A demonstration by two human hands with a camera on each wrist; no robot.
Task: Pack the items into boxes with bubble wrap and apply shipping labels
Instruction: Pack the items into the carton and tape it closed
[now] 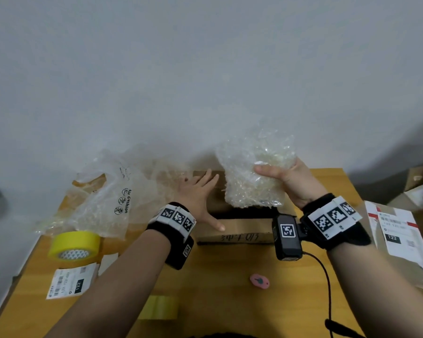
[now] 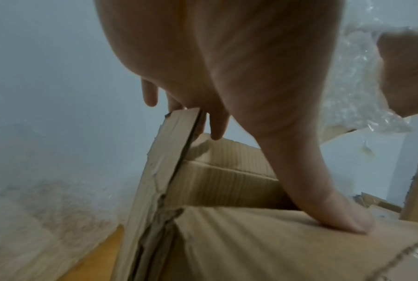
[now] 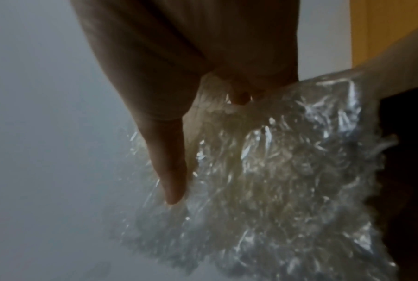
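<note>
A grey wall backs our yellow desk (image 1: 217, 276). From the head view, our right hand (image 1: 291, 181) holds a bubble-wrapped bundle (image 1: 254, 172) just above the open cardboard box (image 1: 235, 231); our left hand (image 1: 198, 193), fingers spread, presses the box's left flap aside. Left of the box lie loose air-cushion plastic (image 1: 103, 196), yellow tape (image 1: 75, 245) and a shipping label (image 1: 71, 282).

At the left wrist, the thumb (image 2: 335, 214) pins the near flap.

At the right wrist, our grip pinches wrap only (image 3: 263, 171); it may slip, or the bundle may snag a springing flap.
</note>
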